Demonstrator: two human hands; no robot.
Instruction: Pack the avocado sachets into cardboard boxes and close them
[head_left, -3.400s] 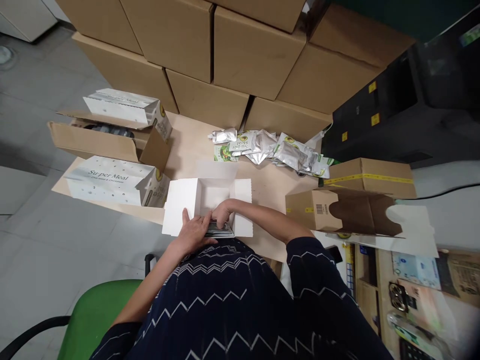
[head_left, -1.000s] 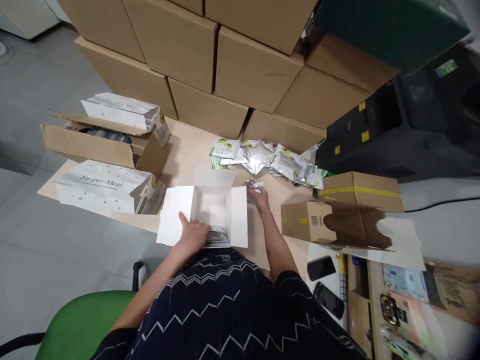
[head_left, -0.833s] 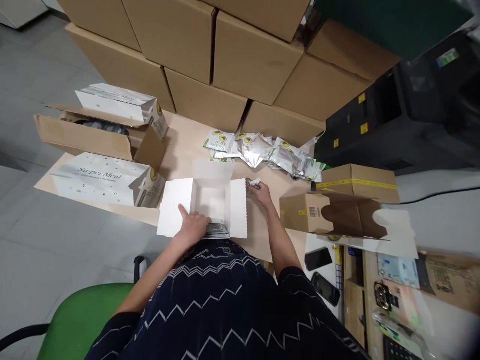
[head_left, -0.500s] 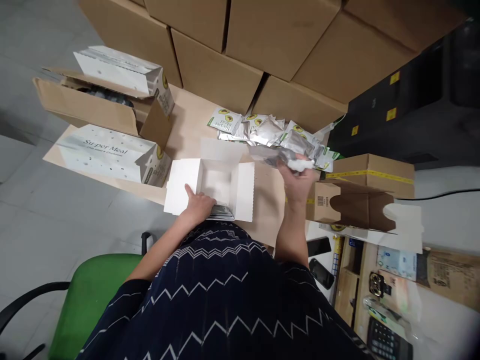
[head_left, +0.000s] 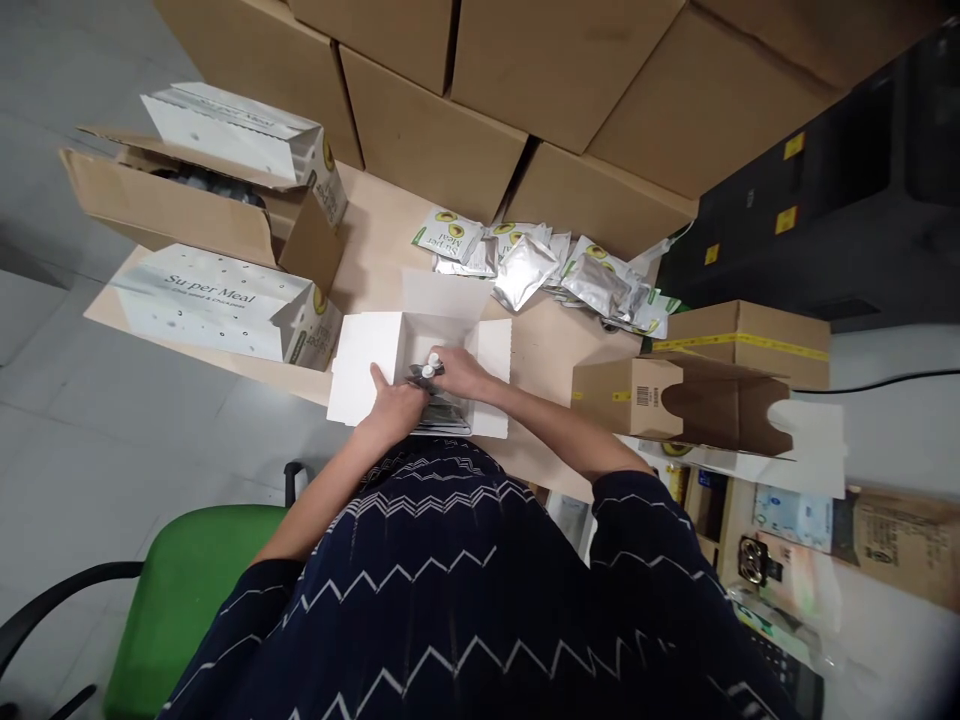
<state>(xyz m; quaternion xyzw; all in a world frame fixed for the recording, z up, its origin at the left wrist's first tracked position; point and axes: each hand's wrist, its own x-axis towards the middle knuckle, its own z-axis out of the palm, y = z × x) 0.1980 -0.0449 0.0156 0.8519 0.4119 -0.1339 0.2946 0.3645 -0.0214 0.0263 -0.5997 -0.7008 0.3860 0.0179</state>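
Note:
An open white carton point(head_left: 364, 360) stands on the wooden table point(head_left: 375, 250) right in front of me, its flaps spread out. Silver spouted pouches point(head_left: 442, 412) stand packed along its near side. My left hand point(head_left: 396, 408) rests on those pouches at the carton's near left wall, fingers curled over them. My right hand point(head_left: 459, 372) is inside the carton, closed on silver pouches with white caps point(head_left: 429, 366). A loose heap of silver and green pouches point(head_left: 551, 270) lies on the table behind the carton.
Two printed white "Su-per Meal" cartons point(head_left: 217, 315) and an open brown box point(head_left: 172, 215) sit at the left. Stacked brown boxes point(head_left: 480, 90) wall the back. Open brown boxes point(head_left: 697, 400) lie at the right, beside a black unit point(head_left: 825, 200). A green chair point(head_left: 180, 590) is under me.
My right hand reached to the pouch heap, picked up capped pouches, and brought them back into the white carton. My left hand stayed on the packed pouches.

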